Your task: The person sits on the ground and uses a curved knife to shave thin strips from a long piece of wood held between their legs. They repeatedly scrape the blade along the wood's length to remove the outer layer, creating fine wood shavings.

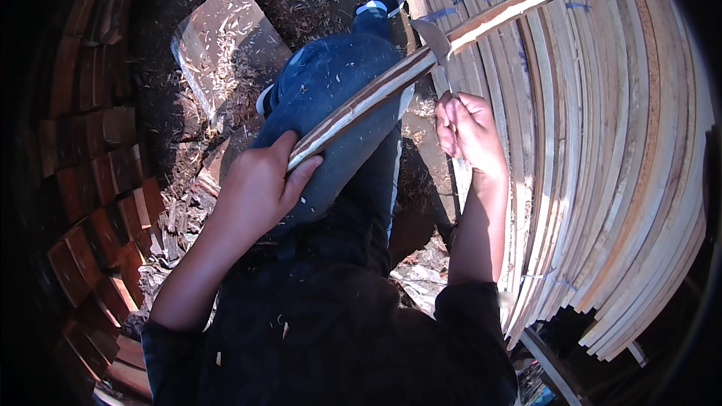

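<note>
Shavings-strewn ground point(226, 53) and stacked wooden slats point(617, 180) surround a seated person trimming a strip.

Across the knee point(331, 83) lies a long wooden strip point(421, 64), its near end clenched in the left hand point(259, 184). The right hand point(470, 131) is closed around the handle of a broad blade point(436, 41) set against the strip's edge. It looks light, stiff yet slightly springy, with rough bark edges; holding near the end, braced on the leg, seems steadiest.

Dark rolled sleeves point(466, 308), blue trousers point(331, 83)
</note>
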A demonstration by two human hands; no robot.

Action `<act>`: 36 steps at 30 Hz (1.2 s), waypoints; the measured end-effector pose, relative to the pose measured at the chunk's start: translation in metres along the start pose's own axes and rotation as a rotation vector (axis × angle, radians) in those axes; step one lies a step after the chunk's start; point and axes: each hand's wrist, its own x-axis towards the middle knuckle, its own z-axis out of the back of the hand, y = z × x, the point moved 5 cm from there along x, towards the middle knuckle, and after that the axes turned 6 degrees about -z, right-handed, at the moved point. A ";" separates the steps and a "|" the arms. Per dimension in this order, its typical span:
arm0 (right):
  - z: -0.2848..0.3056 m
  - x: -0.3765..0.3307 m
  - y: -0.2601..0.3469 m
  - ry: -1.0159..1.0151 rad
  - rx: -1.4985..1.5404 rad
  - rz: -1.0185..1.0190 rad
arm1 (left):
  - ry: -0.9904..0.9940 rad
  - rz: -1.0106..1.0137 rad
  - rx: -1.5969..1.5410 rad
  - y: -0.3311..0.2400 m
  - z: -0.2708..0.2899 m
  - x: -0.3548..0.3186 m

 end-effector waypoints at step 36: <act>-0.008 0.000 0.047 -0.699 -0.863 0.314 | -0.016 -0.003 0.027 0.001 -0.001 0.001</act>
